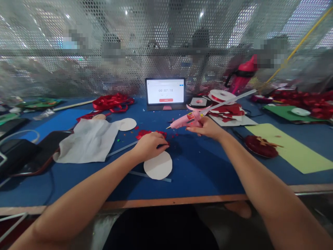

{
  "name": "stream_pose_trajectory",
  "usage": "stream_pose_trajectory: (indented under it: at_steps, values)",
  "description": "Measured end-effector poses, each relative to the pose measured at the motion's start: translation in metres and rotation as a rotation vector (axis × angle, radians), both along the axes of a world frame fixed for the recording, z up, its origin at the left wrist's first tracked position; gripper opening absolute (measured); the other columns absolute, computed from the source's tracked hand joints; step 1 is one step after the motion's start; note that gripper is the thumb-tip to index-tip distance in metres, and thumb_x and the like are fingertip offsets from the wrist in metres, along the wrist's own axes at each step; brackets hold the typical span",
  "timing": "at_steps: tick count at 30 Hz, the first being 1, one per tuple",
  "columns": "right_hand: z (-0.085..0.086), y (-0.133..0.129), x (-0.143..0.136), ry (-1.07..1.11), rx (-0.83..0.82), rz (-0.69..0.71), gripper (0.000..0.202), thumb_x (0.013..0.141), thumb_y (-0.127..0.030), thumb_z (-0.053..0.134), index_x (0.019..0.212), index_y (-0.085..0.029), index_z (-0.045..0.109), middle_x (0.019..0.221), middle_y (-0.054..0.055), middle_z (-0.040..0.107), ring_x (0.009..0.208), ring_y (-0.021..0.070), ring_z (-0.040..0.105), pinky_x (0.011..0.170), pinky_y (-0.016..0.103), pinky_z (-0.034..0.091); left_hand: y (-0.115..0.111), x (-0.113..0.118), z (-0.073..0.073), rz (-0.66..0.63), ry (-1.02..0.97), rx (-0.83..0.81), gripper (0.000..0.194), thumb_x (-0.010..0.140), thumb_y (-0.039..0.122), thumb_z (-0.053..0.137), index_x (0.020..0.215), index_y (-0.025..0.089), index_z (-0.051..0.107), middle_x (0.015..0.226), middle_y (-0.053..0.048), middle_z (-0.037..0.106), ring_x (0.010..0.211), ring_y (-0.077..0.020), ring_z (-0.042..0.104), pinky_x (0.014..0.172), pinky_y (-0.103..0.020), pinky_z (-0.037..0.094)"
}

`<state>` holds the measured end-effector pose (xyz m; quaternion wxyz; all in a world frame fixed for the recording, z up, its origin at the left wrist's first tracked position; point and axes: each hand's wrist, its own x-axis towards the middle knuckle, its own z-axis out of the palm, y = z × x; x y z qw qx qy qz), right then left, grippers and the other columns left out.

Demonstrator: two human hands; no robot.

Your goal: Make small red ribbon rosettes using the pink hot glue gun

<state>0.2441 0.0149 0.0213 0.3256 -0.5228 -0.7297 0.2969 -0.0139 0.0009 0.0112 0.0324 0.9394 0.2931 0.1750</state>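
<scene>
My right hand (208, 127) is wrapped round the handle of a pink hot glue gun (182, 120), its nozzle pointing left. A long translucent glue stick (231, 100) sticks out from its back. My left hand (151, 145) is closed, fingertips together, just over the table; whatever they hold is hidden. Small red pieces (145, 133) lie in a pile behind its knuckles. Below it rests a white round disc (158, 166), partly over another glue stick (166, 180). A second white disc (127, 124) lies farther back on the left.
A grey cloth (88, 142) and dark phone (44, 149) lie left. A tablet (165, 92) showing a timer stands before the perforated metal screen (161, 38). Ribbon spools (222, 95), a dark red pouch-like piece (261, 146), a yellow sheet (299, 149) and a pink bottle (243, 74) are right.
</scene>
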Motion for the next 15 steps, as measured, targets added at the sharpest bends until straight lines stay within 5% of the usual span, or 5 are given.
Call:
stream_pose_trajectory:
  at_steps: [9,15]
  values:
    - [0.0058,-0.0044,0.0062,-0.289,0.133,0.076,0.034,0.067,-0.050,0.060,0.073,-0.016,0.061,0.065,0.001,0.056,0.063,0.0149,0.052,0.059,0.028,0.041,0.0051,-0.0059,0.0034,-0.009,0.042,-0.020,0.022,0.079,0.020,0.051,0.086,0.020,0.071,0.082,-0.004,0.068,0.079,-0.0170,0.062,0.074,-0.029,0.047]
    - [0.0040,-0.0050,0.0053,-0.418,0.144,0.104,0.036,0.068,-0.052,0.058,0.068,-0.016,0.058,0.060,-0.001,0.050,0.057,0.0124,0.046,0.056,0.027,0.037,0.0044,-0.0062,0.0031,-0.025,0.095,-0.023,0.025,0.079,0.020,0.049,0.089,0.021,0.072,0.086,-0.006,0.066,0.083,-0.0170,0.061,0.074,-0.028,0.047]
